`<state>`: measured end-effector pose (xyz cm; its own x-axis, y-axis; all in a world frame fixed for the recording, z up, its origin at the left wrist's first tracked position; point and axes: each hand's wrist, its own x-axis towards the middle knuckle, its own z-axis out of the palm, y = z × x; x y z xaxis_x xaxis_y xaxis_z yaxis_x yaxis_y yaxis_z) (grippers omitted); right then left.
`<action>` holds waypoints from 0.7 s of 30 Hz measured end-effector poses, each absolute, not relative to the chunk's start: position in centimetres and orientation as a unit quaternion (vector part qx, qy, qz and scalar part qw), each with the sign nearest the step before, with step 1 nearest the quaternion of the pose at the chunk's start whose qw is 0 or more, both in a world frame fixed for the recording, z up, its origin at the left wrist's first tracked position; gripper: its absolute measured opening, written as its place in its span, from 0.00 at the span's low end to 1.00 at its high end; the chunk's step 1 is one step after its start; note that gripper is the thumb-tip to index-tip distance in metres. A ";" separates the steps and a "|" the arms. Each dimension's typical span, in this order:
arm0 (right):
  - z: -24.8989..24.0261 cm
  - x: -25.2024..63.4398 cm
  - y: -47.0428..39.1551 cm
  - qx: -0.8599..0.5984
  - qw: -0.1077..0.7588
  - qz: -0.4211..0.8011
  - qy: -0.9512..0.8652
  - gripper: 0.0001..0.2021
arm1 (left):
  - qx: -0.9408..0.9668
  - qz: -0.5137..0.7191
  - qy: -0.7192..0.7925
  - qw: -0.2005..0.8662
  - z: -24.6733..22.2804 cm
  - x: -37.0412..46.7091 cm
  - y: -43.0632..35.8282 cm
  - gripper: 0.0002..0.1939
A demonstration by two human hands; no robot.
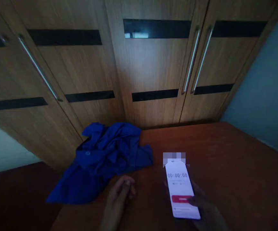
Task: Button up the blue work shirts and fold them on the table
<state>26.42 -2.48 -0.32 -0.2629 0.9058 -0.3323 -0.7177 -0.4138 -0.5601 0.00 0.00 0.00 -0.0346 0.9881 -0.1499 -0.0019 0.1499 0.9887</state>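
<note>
My right hand holds a smartphone, its thumb over the red button on the lit screen. A timer on the screen reads 00:00:00, and the phone's top end is pixelated. My left hand rests by the wooden table top with its fingers curled in and nothing visible in them. Just beyond that hand lies a crumpled blue garment, apparently cloth with a round button-like spot near its left side. One flap of it spreads toward the table's left edge.
Behind the table stands a wooden wardrobe with dark strips and long metal handles. A pale blue wall borders the table on the right. The room is dim, and the lower left is dark.
</note>
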 end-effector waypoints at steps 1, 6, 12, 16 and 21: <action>-0.3 26.4 -2.5 -0.313 0.520 0.781 -0.150 0.35 | 0.450 0.469 0.546 0.528 0.0 0.0 0.1 0.18; -0.6 26.4 -2.5 -0.313 0.518 0.780 -0.158 0.35 | 0.456 0.458 0.560 0.519 0.0 0.1 0.4 0.20; -0.8 26.4 -2.5 -0.305 0.516 0.786 -0.152 0.35 | 0.469 0.460 0.571 0.492 0.1 -0.2 0.3 0.19; -0.7 26.3 -2.5 -0.307 0.518 0.782 -0.161 0.33 | 0.476 0.459 0.567 0.490 0.1 -0.3 0.2 0.19; -0.7 26.1 -2.6 -0.309 0.518 0.782 -0.156 0.33 | 0.481 0.456 0.563 0.495 -0.1 -0.1 0.2 0.20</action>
<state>26.11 -2.60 -0.75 -0.2720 0.9070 -0.3216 -0.7149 -0.4142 -0.5634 -0.13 0.18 -0.11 -0.0488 0.9918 -0.1181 0.0897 0.1221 0.9884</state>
